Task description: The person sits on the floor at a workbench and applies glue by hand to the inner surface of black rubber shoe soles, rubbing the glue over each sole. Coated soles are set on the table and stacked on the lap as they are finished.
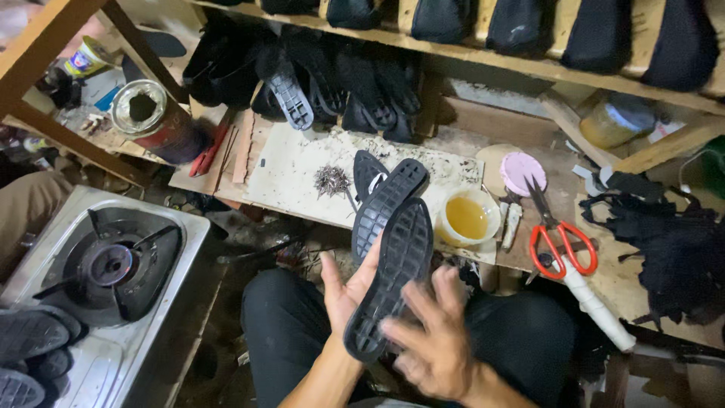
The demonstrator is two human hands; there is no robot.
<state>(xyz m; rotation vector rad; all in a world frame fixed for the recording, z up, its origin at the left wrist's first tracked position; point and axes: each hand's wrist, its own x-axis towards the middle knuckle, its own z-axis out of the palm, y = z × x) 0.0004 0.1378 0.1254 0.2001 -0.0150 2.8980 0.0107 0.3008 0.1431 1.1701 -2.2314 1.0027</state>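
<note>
My left hand (pixel 341 291) lies palm up under a black rubber shoe sole (pixel 394 272) and holds it, tread side up, over my lap. My right hand (pixel 434 344) hovers blurred at the sole's lower right edge, fingers spread, touching or nearly touching it. A second black sole (pixel 381 202) lies tread up just beyond, its heel end overlapping the work board (pixel 294 170). A third dark sole piece (pixel 367 172) lies beside it.
A tub of yellow glue (pixel 468 217), red-handled scissors (pixel 559 242) and a pile of small nails (pixel 331 181) sit on the board. A gas stove (pixel 113 264) with soles stands left. A tin can (pixel 143 109), black straps (pixel 672 249) and shelves of black uppers (pixel 332 83) surround.
</note>
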